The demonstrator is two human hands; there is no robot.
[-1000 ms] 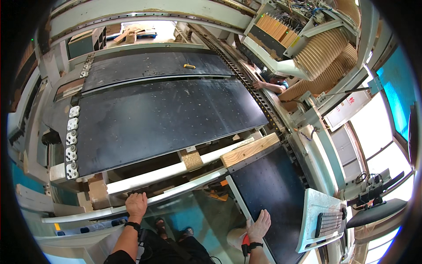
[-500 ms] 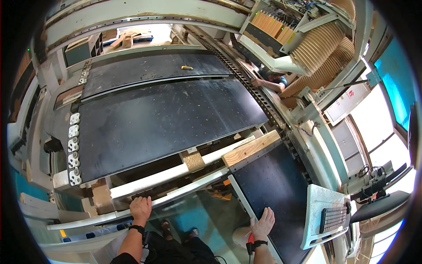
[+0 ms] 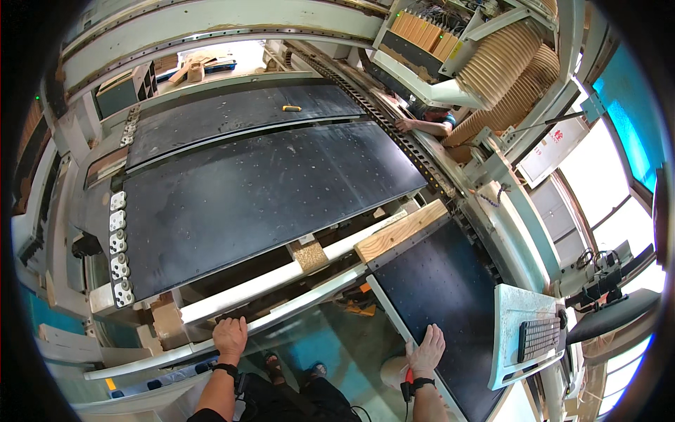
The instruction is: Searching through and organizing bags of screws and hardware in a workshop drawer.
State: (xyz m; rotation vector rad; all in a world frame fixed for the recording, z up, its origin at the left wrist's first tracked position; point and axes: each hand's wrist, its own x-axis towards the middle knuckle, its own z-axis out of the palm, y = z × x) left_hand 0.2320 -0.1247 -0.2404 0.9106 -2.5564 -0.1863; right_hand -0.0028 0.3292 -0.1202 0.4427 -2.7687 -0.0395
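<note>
My left hand (image 3: 230,339) rests at the curved white rail (image 3: 281,314) along the machine's front, its fingers bent over the edge. Flat on the edge of a dark perforated panel (image 3: 450,302) lies my right hand (image 3: 426,352), open, with the fingers stretched out and nothing held. Just below it, by the wristband, a small red piece (image 3: 408,383) with a dark cable shows. In front of me spreads the large dark machine bed (image 3: 260,204), dotted with small holes. A yellow and black object (image 3: 292,108) lies on its far section.
A wooden block (image 3: 401,230) sits at the right panel's far end. To the right are a keyboard (image 3: 538,339) on a white stand and a dark monitor (image 3: 612,315). Another person's arm (image 3: 425,126) reaches in beside the cable track. A beam (image 3: 225,27) spans the back.
The view has shifted slightly. Both my hands keep their places on the rail and the panel. The other person's arm stays by the track, with more of the sleeve showing.
</note>
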